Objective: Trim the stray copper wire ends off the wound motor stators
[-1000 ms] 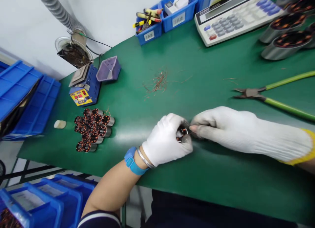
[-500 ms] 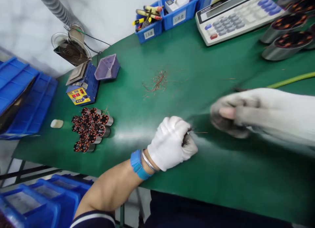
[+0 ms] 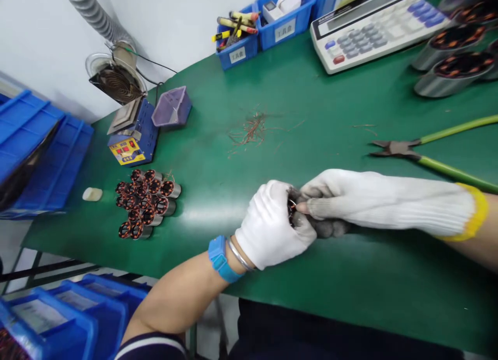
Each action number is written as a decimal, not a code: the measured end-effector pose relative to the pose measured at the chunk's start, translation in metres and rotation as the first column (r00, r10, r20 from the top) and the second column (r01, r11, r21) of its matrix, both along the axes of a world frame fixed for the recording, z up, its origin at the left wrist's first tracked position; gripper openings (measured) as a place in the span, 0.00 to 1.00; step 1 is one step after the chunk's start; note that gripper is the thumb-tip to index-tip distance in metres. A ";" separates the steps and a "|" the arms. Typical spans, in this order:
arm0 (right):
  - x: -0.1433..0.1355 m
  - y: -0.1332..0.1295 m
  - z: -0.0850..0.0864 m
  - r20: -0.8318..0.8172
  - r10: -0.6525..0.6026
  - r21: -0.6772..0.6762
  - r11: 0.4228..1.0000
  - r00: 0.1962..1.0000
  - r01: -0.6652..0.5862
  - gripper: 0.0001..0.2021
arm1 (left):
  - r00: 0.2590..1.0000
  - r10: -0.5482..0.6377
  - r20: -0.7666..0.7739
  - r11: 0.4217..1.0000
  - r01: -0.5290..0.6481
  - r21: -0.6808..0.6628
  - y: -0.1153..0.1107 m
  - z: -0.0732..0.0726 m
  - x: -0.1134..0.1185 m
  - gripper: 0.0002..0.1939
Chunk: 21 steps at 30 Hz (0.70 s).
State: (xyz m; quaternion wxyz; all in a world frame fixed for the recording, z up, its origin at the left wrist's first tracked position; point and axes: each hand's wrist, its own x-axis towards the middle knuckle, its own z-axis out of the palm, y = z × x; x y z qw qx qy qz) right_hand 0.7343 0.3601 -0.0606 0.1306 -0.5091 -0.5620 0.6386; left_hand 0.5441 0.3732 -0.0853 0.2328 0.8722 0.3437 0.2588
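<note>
A small motor stator (image 3: pixel 291 210) with copper windings is mostly hidden inside my left hand (image 3: pixel 274 222), whose white-gloved fingers wrap round it. Its open end faces right, and a thin copper wire shows there. My right hand (image 3: pixel 329 202), in a white glove with greyed fingers, is closed at that end. The bare thumb tip presses against the stator's opening, and the other fingers curl behind and below; whether they pinch the wire is hidden. Beyond the right hand, a pair of green-handled cutting pliers (image 3: pixel 400 149) lies on the table with its jaws apart.
Several similar stators (image 3: pixel 146 202) stand grouped on the green table (image 3: pixel 218 266) at left. Wire clippings (image 3: pixel 252 129) lie mid-table. Behind are a blue soldering pot (image 3: pixel 134 137), a purple tray (image 3: pixel 173 107), blue tool boxes (image 3: pixel 239 54) and a calculator (image 3: pixel 373 33). Larger stators (image 3: pixel 455 74) stand at far right.
My right hand has moved left and closed at the stator's open end, uncovering the pliers on the table. The left hand keeps its hold on the stator in nearly the same place.
</note>
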 end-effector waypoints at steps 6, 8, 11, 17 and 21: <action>0.001 -0.010 0.002 0.064 -0.009 0.082 0.997 0.998 0.004 0.24 | 0.940 0.007 0.341 0.751 0.220 -0.623 0.024 0.008 -0.020 0.40; 0.001 -0.015 0.005 0.039 -0.024 0.104 0.994 0.999 0.020 0.26 | 0.904 0.143 0.402 0.621 0.235 -0.748 0.033 0.016 -0.029 0.41; 0.003 -0.021 0.008 -0.026 -0.050 0.111 0.992 0.998 0.052 0.27 | 0.964 0.042 0.262 0.377 0.228 -0.898 0.040 0.029 -0.038 0.37; 0.008 -0.023 0.001 -0.239 -0.124 0.052 0.989 0.963 0.140 0.22 | 0.955 -0.054 0.291 0.390 0.288 -0.875 0.022 0.038 -0.033 0.27; 0.005 -0.023 0.007 -0.411 -0.209 0.014 0.972 0.887 0.235 0.25 | 0.894 -0.187 0.408 0.900 0.323 -0.294 0.006 0.034 -0.036 0.11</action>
